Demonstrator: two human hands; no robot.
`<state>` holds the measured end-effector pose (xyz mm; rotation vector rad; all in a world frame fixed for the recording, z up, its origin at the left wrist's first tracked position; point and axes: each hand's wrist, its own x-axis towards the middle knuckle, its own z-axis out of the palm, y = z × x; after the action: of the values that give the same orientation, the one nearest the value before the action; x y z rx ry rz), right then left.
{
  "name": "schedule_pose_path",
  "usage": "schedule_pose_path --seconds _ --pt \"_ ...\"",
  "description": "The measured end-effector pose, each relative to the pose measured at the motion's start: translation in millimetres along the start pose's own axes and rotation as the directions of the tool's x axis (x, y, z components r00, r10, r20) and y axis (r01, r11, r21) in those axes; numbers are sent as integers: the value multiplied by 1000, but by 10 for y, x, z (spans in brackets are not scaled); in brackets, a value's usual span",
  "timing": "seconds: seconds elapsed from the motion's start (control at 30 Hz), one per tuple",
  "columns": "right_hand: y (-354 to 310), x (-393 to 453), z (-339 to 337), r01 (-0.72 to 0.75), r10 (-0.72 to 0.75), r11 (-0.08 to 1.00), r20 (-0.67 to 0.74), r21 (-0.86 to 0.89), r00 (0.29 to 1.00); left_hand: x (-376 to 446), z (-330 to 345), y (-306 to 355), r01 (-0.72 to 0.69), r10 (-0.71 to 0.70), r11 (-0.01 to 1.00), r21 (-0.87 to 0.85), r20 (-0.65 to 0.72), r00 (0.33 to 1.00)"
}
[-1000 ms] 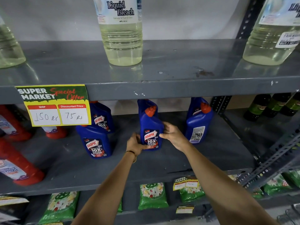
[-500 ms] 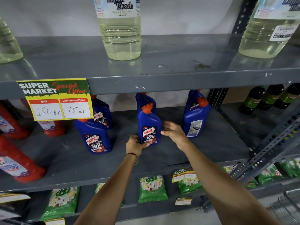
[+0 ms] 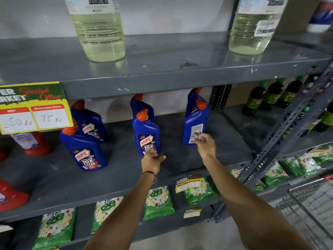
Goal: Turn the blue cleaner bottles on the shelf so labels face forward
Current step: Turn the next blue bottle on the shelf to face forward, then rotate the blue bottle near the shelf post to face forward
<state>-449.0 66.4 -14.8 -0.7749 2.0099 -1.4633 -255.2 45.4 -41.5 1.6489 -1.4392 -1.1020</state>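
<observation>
Blue cleaner bottles with orange caps stand on the grey middle shelf [image 3: 180, 165]. The middle front bottle [image 3: 146, 134] shows its Harpic label forward, and my left hand [image 3: 151, 162] sits just below its base, fingers loose and holding nothing. The right front bottle [image 3: 195, 126] shows its white back label. My right hand [image 3: 205, 144] reaches its lower corner, fingertips at the label, without a clear grip. The left front bottle [image 3: 84, 152] and the one behind it [image 3: 90, 123] show front labels. More blue bottles stand behind the middle and right ones.
A yellow price sign [image 3: 34, 107] hangs from the upper shelf edge. Bleach bottles [image 3: 99, 31] stand on the top shelf, red bottles [image 3: 34, 143] at the left, dark green bottles [image 3: 270, 96] at the right. Green packets [image 3: 158, 202] fill the lower shelf. A wire basket [image 3: 310, 204] sits lower right.
Both hands have let go of the middle bottle, which now faces forward. My right hand has moved right to the right front bottle; my left hand dropped just below the middle bottle.
</observation>
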Motion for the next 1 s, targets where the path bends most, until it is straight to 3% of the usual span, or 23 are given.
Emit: schedule_pose_path --seconds 0.13,0.27,0.47,0.6,0.73,0.9,1.0 --pt "-49 290 -178 -24 24 997 9 73 1000 83 298 251 -12 17 999 -41 107 994" --pt "-98 610 -318 10 -17 999 158 46 987 217 582 565 -93 90 996 17 142 986" --pt "-81 898 -428 54 -98 994 519 98 849 401 917 873 -135 130 991 7 220 967" --pt "-41 959 -454 32 -118 986 552 163 825 423 978 909 -108 113 994 -33 206 972" --pt "-104 1005 -517 71 -169 981 618 180 768 401 947 913 -174 177 984 -38 260 949" --pt "-216 941 -571 50 -209 963 612 266 763 267 983 943 -241 251 967 -85 148 957" --pt "-287 846 -524 42 -222 957 629 289 745 171 1085 1014 -305 304 952 30 30 952"
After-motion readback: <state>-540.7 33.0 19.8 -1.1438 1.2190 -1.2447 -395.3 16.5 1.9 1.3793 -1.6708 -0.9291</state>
